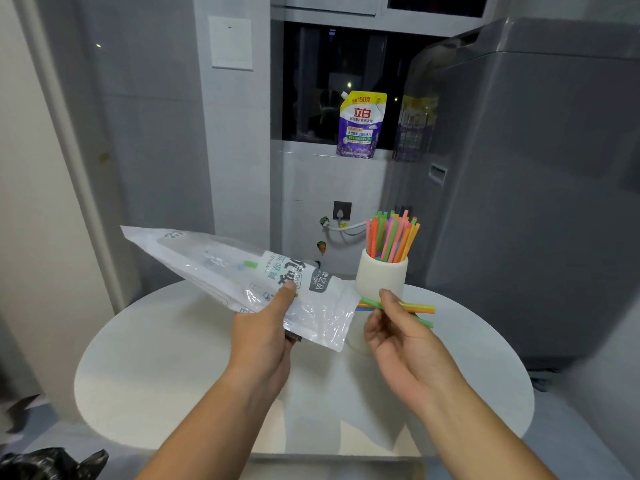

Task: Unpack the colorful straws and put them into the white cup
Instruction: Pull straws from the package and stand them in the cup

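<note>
My left hand (265, 327) grips a clear plastic straw bag (242, 275) above the round table, its open end pointing right; a single green straw shows inside it. My right hand (394, 327) pinches a few colorful straws (417, 309) that lie level, just outside the bag's mouth. Behind them stands the white cup (381, 277), holding several upright straws (391, 237) in orange, green, pink and purple.
The white round table (173, 368) carries the cup. A grey washing machine (536, 168) rises at the right. A purple detergent pouch (360, 126) stands on the window sill. A wall socket and hose (341, 218) sit behind the cup. A black bag (52, 464) lies on the floor.
</note>
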